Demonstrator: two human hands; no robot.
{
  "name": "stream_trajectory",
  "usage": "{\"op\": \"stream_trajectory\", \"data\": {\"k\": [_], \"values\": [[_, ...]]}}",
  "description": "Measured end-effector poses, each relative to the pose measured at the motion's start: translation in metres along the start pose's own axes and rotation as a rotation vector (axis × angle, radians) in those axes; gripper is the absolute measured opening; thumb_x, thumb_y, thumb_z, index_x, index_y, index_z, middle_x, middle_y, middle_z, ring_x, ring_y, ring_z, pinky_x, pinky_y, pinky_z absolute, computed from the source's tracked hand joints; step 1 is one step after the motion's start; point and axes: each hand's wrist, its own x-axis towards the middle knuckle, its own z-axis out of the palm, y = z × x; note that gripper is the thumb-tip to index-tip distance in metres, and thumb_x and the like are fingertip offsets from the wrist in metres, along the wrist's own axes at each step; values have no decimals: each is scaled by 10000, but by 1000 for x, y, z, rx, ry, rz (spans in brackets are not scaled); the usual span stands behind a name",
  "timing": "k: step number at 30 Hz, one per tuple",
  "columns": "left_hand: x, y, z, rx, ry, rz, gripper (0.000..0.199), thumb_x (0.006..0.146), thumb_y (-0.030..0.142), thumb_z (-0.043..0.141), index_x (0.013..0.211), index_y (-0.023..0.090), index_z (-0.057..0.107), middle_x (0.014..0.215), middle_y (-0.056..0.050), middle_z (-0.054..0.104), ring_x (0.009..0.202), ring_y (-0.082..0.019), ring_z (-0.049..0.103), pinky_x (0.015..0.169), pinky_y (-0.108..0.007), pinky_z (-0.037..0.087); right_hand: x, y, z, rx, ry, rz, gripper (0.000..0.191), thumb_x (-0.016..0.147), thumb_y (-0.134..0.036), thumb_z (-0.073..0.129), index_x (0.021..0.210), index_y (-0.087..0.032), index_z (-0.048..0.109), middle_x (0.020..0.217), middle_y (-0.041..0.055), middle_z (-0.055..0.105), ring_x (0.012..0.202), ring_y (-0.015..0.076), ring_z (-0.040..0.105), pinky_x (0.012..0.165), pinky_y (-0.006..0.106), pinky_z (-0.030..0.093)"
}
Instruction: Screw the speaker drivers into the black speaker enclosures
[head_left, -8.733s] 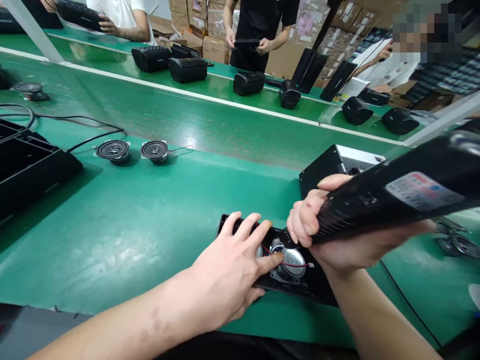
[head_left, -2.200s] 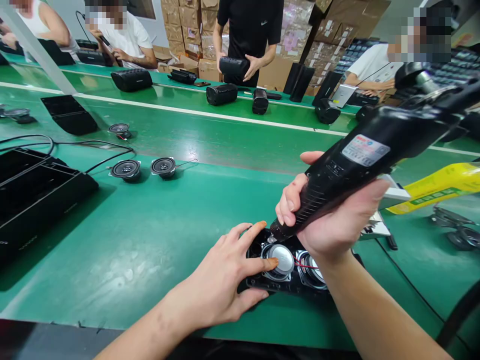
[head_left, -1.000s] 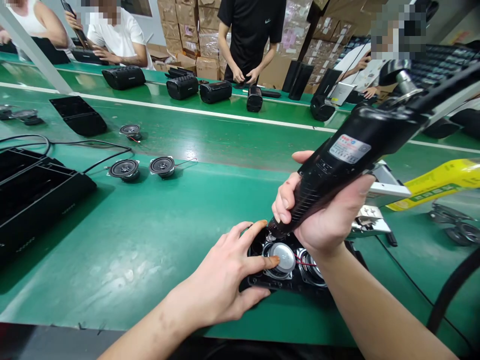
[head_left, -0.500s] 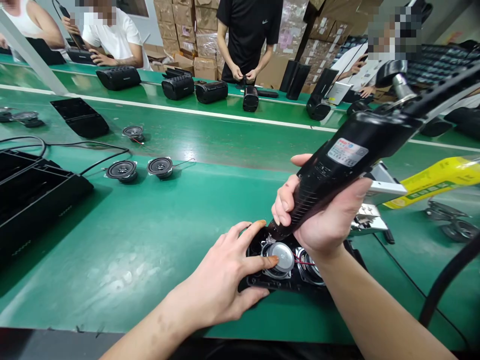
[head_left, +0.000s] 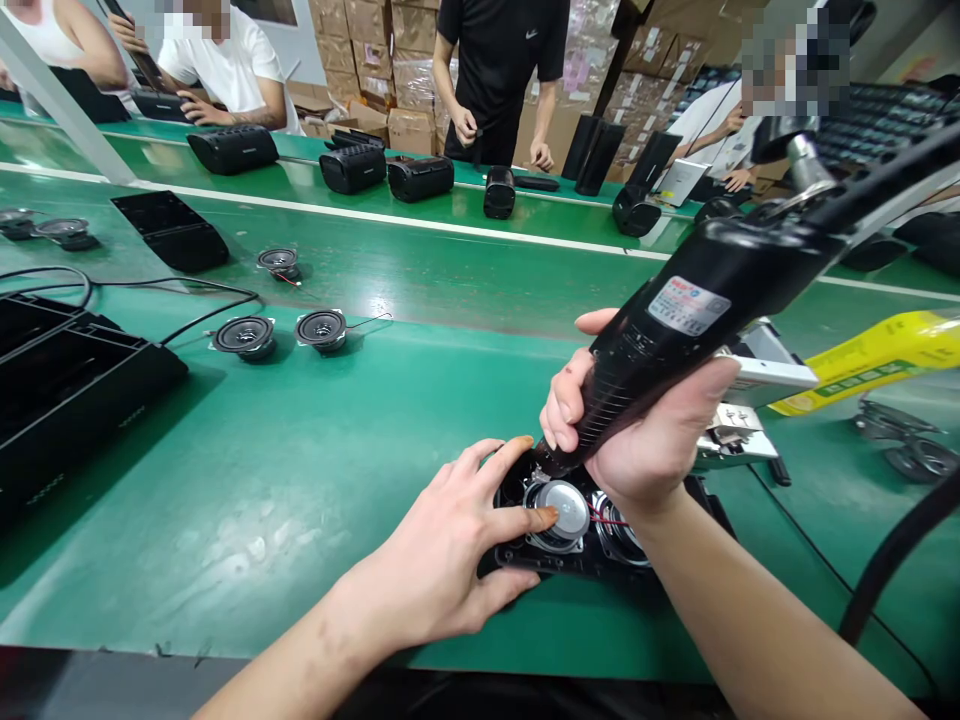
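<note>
My right hand [head_left: 637,420] is wrapped round a black electric screwdriver [head_left: 652,320] with a white label. The tool slants down to the left, its tip at the far left corner of a speaker driver [head_left: 567,510]. This driver, its round silver magnet facing up, sits in a black speaker panel [head_left: 592,572]. A second driver [head_left: 619,535] lies beside it in the panel, partly hidden by my right hand; red wires run between them. My left hand [head_left: 465,540] grips the panel's left end, index finger on the silver magnet, thumb at the near edge.
Loose speaker drivers [head_left: 244,338] lie on the green bench left of centre. A black open housing [head_left: 82,400] stands at left, a yellow bottle [head_left: 877,360] and a metal box [head_left: 772,370] at right. Across the line, people work near several black speakers [head_left: 420,180].
Both hands and the screwdriver stay nearly in place. Across the bench, the person in black has moved their hands apart. The loose drivers and black panel at left have shifted slightly right in view.
</note>
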Motion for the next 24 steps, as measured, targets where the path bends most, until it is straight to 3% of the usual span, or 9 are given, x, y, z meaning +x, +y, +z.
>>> {"op": "stream_trajectory", "data": {"k": [10, 24], "values": [[-1, 2, 0, 28, -8, -15, 482, 929, 315, 801, 1402, 321, 709, 1712, -129, 353, 1559, -421, 344, 1223, -669, 418, -3, 6, 4, 11, -80, 57, 670, 972, -863, 484, 1176, -237, 608, 644, -31, 573, 410, 128, 473, 391, 244, 392], [2, 6, -3, 54, 4, -18, 483, 905, 293, 819, 1379, 324, 728, 1696, -128, 380, 1536, -420, 377, 1230, -663, 390, -9, 8, 1, 22, -96, 54, 646, 992, -844, 467, 1191, -242, 589, 662, -34, 559, 428, 126, 473, 410, 241, 387]]}}
